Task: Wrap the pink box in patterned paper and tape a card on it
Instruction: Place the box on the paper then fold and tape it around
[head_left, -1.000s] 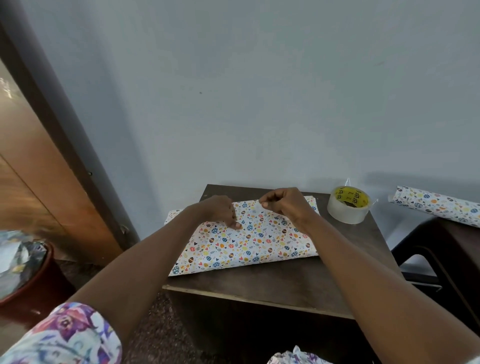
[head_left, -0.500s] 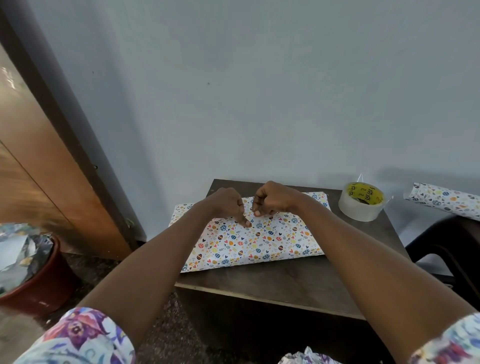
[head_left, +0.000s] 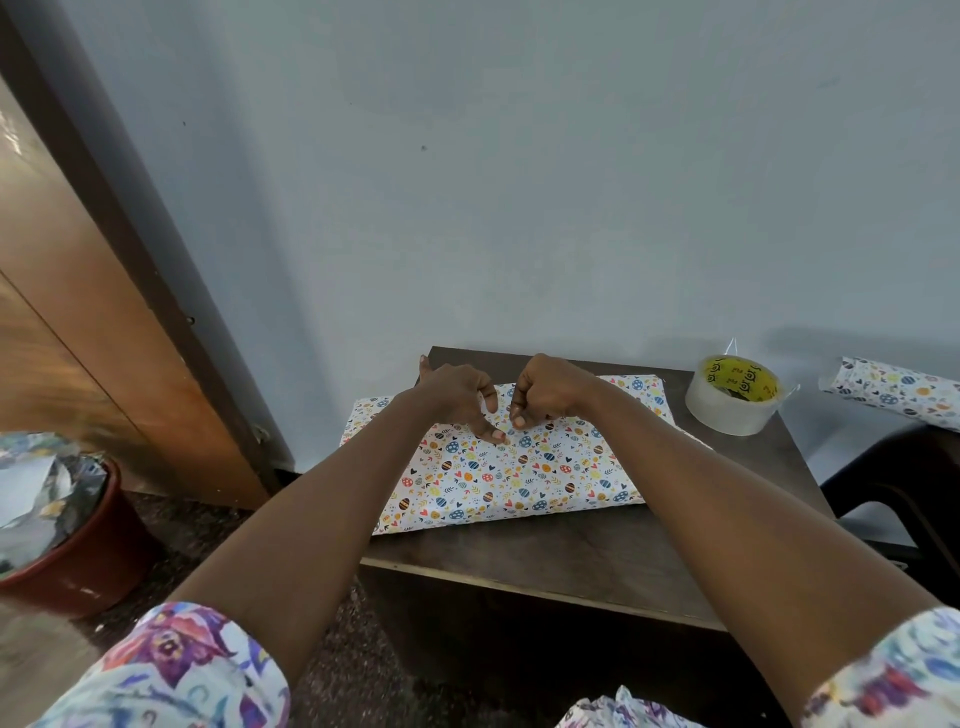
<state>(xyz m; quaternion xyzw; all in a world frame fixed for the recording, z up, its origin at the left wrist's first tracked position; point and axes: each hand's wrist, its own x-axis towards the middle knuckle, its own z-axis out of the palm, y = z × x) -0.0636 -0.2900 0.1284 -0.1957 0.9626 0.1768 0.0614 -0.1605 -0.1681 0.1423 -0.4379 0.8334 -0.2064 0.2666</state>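
Looking down through the head camera, I see the wrapped box (head_left: 519, 478) lying flat near the middle of the dark table (head_left: 597, 561), fully covered in patterned paper (head_left: 597, 467) with no pink showing. Both hands meet on its top toward 12 o'clock. My view of the left hand (head_left: 457, 400) shows one finger stretched down and pressing the paper, the others loosely bent and holding nothing. The right hand (head_left: 550, 389) is curled into a fist with its fingertips on the paper just beside that finger — whether they pinch anything I cannot tell.

At 2 o'clock from the box, a roll of clear tape (head_left: 732, 392) stands on the table's far corner. Farther out at 3 o'clock lies a paper roll (head_left: 893, 389) of the same print. At 8 o'clock, on the floor, sits a red tub (head_left: 78, 561) — full of crumpled scraps.
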